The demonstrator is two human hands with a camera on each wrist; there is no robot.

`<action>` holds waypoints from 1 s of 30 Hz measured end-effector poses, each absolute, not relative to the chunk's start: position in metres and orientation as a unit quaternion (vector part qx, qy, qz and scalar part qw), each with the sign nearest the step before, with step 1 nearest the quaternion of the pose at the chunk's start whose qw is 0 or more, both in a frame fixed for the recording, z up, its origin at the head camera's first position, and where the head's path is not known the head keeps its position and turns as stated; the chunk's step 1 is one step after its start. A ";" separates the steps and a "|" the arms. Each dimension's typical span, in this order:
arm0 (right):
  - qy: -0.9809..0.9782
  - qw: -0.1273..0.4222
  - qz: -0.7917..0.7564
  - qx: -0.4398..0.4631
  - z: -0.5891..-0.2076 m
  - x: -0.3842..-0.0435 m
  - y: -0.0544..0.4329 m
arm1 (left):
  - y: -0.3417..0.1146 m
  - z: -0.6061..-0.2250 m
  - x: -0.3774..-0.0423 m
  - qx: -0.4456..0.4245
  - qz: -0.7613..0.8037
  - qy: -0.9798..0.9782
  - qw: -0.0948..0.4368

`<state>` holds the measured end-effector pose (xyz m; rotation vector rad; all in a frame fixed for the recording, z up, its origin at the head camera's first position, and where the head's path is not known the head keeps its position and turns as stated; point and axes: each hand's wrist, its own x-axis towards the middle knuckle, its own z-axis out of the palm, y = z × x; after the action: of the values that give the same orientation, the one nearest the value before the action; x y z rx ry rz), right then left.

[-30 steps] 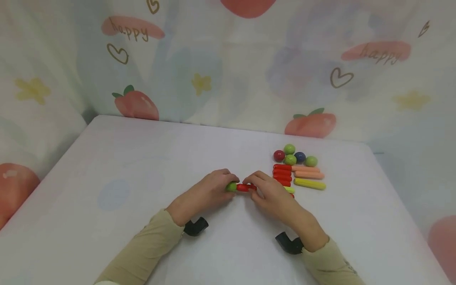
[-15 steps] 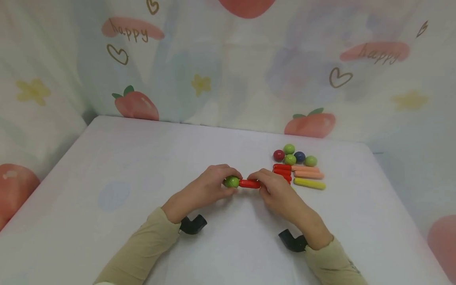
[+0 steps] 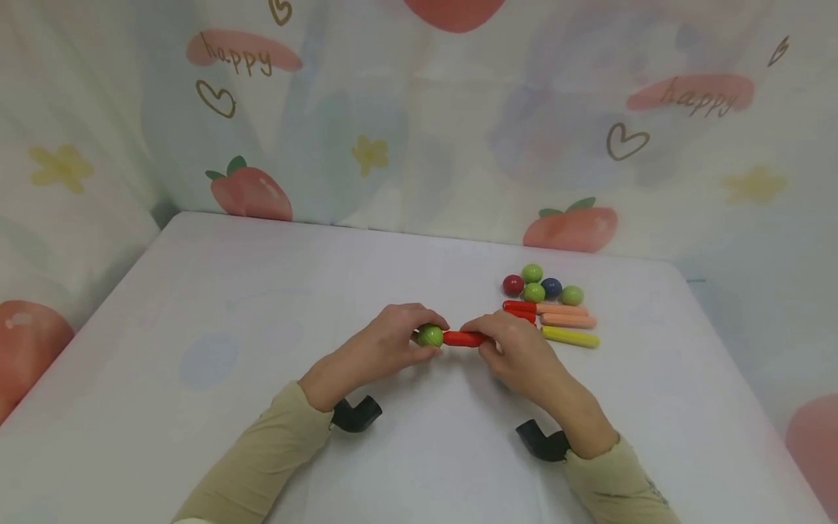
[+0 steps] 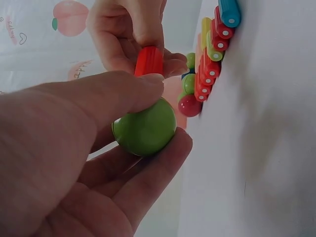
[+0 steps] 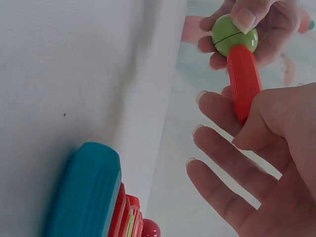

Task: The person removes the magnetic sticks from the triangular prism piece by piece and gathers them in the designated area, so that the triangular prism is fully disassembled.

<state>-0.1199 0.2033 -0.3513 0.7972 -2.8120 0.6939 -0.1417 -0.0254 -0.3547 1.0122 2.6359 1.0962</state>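
My left hand (image 3: 376,346) pinches a glossy green ball (image 4: 148,131) between thumb and fingers. A thin seam runs around the ball in the right wrist view. From the other side, my right hand (image 3: 524,356) pinches the far end of a short, ribbed red stick (image 5: 243,81) with thumb and index finger; its other fingers are spread out. The stick's near end meets the ball, and both are held in line above the white table (image 3: 419,451). Part of the ball is hidden by the left thumb, and the stick's right end by the right fingers.
Right of the hands lie red sticks (image 3: 519,307), pink sticks (image 3: 568,320) and a yellow stick (image 3: 571,336). Behind them sit several balls, including a red ball (image 3: 513,284) and a blue ball (image 3: 552,288). A blue stick (image 5: 86,190) lies nearest in the right wrist view.
Both hands have risen slightly and shifted right with the ball and the red stick. The right hand has slid toward the stick's far end, so more of the stick and ball shows.
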 end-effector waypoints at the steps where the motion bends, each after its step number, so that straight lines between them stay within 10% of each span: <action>1: -0.935 0.070 0.228 0.262 -0.351 -0.120 0.204 | -0.025 -0.355 -0.142 0.335 0.361 0.869 0.056; 30: -0.946 0.093 0.218 0.223 -0.347 -0.111 0.230 | 0.028 -0.340 -0.163 0.349 0.330 0.872 0.097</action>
<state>-0.1108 0.2304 -0.3468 0.6621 -2.8066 0.6478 -0.1632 0.0278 -0.3395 1.0331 2.5810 0.9769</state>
